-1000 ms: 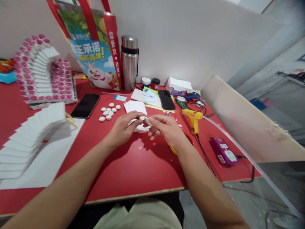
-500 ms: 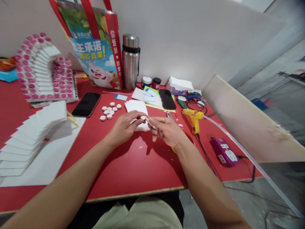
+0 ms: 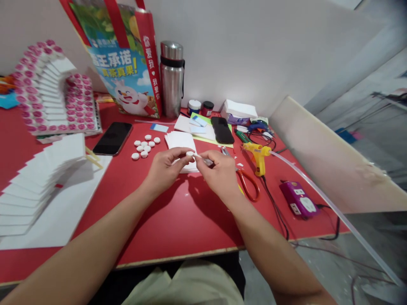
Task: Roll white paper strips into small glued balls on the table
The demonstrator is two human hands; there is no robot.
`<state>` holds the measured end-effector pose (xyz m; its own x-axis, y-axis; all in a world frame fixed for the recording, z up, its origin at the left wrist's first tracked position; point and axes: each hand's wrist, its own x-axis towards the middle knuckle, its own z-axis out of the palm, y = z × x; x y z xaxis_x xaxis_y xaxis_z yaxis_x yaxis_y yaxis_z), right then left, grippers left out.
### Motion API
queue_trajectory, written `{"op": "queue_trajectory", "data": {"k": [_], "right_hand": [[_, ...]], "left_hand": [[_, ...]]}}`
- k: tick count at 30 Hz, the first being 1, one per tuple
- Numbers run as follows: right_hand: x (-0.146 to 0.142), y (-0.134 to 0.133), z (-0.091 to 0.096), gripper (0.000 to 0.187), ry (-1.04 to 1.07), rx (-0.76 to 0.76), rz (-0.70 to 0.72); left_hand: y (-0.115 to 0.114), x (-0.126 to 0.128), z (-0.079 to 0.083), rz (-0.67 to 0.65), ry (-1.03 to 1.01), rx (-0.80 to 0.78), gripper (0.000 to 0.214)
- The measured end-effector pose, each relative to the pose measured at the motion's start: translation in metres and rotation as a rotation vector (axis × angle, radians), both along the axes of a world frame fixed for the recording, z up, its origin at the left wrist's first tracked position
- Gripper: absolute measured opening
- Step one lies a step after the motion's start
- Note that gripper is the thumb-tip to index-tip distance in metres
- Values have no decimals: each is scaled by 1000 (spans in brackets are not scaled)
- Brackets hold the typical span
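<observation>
**A small white roll [image 3: 190, 154], light and easily crushed: hold it by the rim**

The left hand [image 3: 163, 169] pinches the roll between thumb and forefinger, just above the near part of the paper stack [image 3: 181, 140]. The right hand [image 3: 221, 171] has its thumb and forefinger pressed together at a short white strip [image 3: 197, 156] leading off the roll; its other fingers are curled under and mostly hidden.

The roll looks like coiled paper, so I would expect it to weigh almost nothing, to grip dry rather than slick, and to be springy. Squeezed hard across its width, it would probably go oval; let go, it might loosen. The outer rim seems the safest hold, with light pressure from both sides, and the strip is best taken flat near its end so that it does not crease.

Left of the stack sits a cluster of similar white pieces [image 3: 146, 148]. Right of the stack are a red-handled tool [image 3: 249, 185], nearer the person, and a yellow glue gun [image 3: 259, 154].
</observation>
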<state>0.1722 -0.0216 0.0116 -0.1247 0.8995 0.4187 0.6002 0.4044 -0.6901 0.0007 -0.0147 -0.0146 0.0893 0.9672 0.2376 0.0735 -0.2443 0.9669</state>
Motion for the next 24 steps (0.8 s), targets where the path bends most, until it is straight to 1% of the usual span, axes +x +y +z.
{"op": "queue_trajectory", "data": {"k": [2,3,5,7,11,15,18,24], "right_hand": [[-3,-1,-3,18,-64,152,-20],[-3,-1,-4,19,-86,204,-14],[-3,-1,-4,20,-105,262,28],[-1,0,-4,19,-103,279,98],[6,4,-2,19,-103,287,233],[12,6,0,25,-159,253,307],[12,6,0,28,-162,209,303],[9,4,1,24,-144,133,260]], "left_hand": [[-2,3,0,43,-28,6,24],[-2,4,0,64,-40,6,24],[-3,4,2,97,-65,-7,23],[-3,4,4,119,-85,-25,24],[-5,3,7,137,-76,-40,22],[-7,5,10,110,1,-33,17],[-8,6,9,125,51,9,13],[-8,4,5,124,176,105,10]]}}
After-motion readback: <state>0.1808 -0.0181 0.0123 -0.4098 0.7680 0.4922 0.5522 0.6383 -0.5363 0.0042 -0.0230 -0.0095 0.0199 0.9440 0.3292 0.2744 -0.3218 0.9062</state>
